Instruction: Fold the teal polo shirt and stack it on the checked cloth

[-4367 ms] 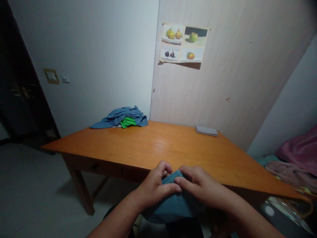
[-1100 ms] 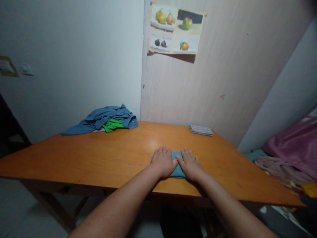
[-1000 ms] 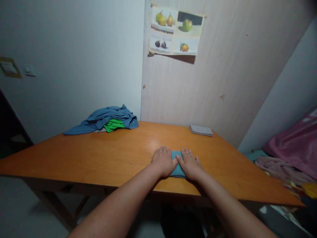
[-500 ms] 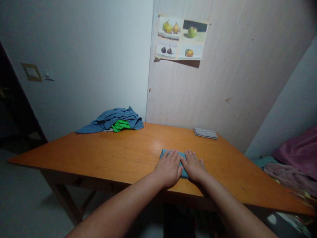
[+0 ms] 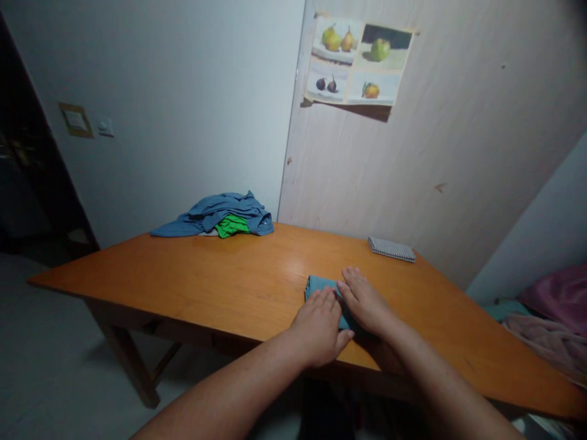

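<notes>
A small folded blue cloth [image 5: 321, 283] lies near the front edge of the wooden table, its layered fold showing at the left end. Across its near part rests my left hand [image 5: 320, 324], fingers stretched out and thumb pointing right. My right hand [image 5: 365, 300] is over the cloth's right end, palm down with the fingers extended forward; it hides that end. Neither hand grips anything. Whether the right palm presses on the cloth or hovers just above it, I cannot tell.
On the table's [image 5: 220, 275] back left lies a crumpled pile of blue clothing [image 5: 215, 211] with a bright green piece [image 5: 232, 225] beneath. A folded checked cloth [image 5: 391, 249] sits at the back right. Pink fabric [image 5: 562, 299] is heaped beyond the right edge.
My left hand has slid nearer to me, uncovering more of the cloth's far left part. My right hand has shifted toward the cloth's far right corner. The camera view has turned slightly left.
</notes>
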`<state>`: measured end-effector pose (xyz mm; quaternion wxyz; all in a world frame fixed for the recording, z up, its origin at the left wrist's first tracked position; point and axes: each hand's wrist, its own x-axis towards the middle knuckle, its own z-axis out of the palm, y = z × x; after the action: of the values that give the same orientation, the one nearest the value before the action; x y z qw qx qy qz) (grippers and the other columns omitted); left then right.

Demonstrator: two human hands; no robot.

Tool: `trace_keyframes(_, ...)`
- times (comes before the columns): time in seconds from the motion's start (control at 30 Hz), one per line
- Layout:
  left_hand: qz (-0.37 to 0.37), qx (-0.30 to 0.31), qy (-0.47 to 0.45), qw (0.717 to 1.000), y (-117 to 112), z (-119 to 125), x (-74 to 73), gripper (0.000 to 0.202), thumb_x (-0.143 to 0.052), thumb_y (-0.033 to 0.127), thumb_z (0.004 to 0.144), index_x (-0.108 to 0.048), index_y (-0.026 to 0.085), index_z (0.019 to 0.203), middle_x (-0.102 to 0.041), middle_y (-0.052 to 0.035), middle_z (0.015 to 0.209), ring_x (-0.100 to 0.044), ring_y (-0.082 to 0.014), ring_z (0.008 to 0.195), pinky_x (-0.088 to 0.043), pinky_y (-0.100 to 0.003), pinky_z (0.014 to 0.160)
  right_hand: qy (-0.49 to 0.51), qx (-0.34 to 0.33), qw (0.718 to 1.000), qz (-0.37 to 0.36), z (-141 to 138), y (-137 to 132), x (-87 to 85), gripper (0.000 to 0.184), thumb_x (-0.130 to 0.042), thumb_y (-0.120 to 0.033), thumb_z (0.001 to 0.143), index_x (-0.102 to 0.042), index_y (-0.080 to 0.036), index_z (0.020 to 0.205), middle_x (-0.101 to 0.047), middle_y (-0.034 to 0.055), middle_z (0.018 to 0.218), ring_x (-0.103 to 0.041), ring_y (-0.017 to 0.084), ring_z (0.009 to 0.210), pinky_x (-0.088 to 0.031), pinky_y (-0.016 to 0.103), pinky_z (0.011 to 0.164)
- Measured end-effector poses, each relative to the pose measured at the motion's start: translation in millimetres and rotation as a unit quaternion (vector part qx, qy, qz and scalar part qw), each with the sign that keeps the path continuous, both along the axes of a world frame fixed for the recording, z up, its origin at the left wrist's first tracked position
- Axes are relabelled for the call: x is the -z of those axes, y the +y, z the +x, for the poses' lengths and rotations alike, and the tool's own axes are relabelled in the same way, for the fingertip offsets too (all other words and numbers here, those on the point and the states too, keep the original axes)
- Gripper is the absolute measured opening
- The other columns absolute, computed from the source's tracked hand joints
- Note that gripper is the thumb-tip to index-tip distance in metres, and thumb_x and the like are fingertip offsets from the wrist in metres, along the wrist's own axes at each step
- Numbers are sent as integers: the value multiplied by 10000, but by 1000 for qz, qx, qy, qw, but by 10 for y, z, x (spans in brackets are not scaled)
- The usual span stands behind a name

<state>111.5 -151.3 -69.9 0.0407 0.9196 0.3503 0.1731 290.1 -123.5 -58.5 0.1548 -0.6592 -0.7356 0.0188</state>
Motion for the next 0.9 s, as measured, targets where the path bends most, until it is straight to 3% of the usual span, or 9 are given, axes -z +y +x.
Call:
trace_keyframes(0.1,-19,31,-35,999,34,-50,2,787,-460,531,942,-287,56,1546,-290,-221,1600,-247,-340,1492,-202,-503,1211,26,-30,999,-15,-84,-41,85,802,-139,-615,995,-410,-65,1511,-332,170,1593,-211,270,1508,-175,445,1226)
trace_keyframes(0.17,-45,83,-75,993,114,-136,-26,654,-511,442,929,-402,147,1502,-387,-167,1568,-344,-318,1448,-277,-503,1179,27,-27,999,-20,-107,-74,150,828,-113,-629,992,-417,-56,1505,-323,173,1594,-205,276,1509,-160,460,1230)
trace_keyframes(0.27,-108,110,-171,973,354,-334,-94,304,-470,266,930,-699,203,1119,-651,-93,1293,-578,-246,1213,-425,-408,1063,12,-21,1000,-15,-104,-98,199,841,-137,-662,983,-395,-66,1518,-296,168,1602,-197,280,1509,-173,479,1225)
trace_keyframes(0.3,-129,79,-215,965,464,-407,-120,270,-468,236,919,-713,187,1020,-683,-89,1202,-611,-227,1139,-450,-372,1025,3,-20,1000,-12,-100,-101,201,847,-154,-674,979,-388,-68,1522,-292,168,1603,-199,283,1508,-178,484,1224)
trace_keyframes(0.37,-161,-31,-295,941,708,-538,-171,242,-496,206,887,-689,166,1027,-700,-84,1081,-632,-208,1039,-486,-330,937,-11,-19,1000,-8,-93,-106,195,856,-177,-686,974,-377,-62,1525,-287,175,1602,-203,288,1507,-183,489,1224)
trace_keyframes(0.43,-212,-111,-298,924,955,-622,-218,243,-517,171,859,-670,159,1048,-693,-80,1015,-630,-200,966,-498,-307,854,-15,-20,1000,-5,-89,-117,187,849,-179,-679,978,-376,-60,1525,-288,175,1602,-203,285,1506,-183,484,1227)
trace_keyframes(0.5,-255,-136,-276,917,1165,-646,-252,225,-556,135,814,-664,152,1011,-681,-72,953,-621,-191,907,-495,-287,794,-15,-22,1000,-1,-84,-135,184,829,-189,-670,982,-376,-75,1528,-297,168,1601,-208,279,1505,-186,485,1228)
trace_keyframes(0.67,-350,-65,-245,902,1440,-515,-240,232,-636,83,710,-663,180,920,-657,-9,846,-610,-131,771,-478,-203,662,-10,-27,1000,1,-54,-168,192,796,-239,-655,987,-348,-96,1543,-297,158,1604,-189,277,1509,-185,506,1229)
trace_keyframes(0.9,-479,17,-252,841,1477,-484,-136,329,-590,44,650,-616,174,951,-620,4,870,-567,-83,681,-443,-153,569,-9,-30,999,-2,6,-177,216,755,-272,-623,997,-334,-112,1550,-275,144,1615,-170,282,1512,-176,531,1230)
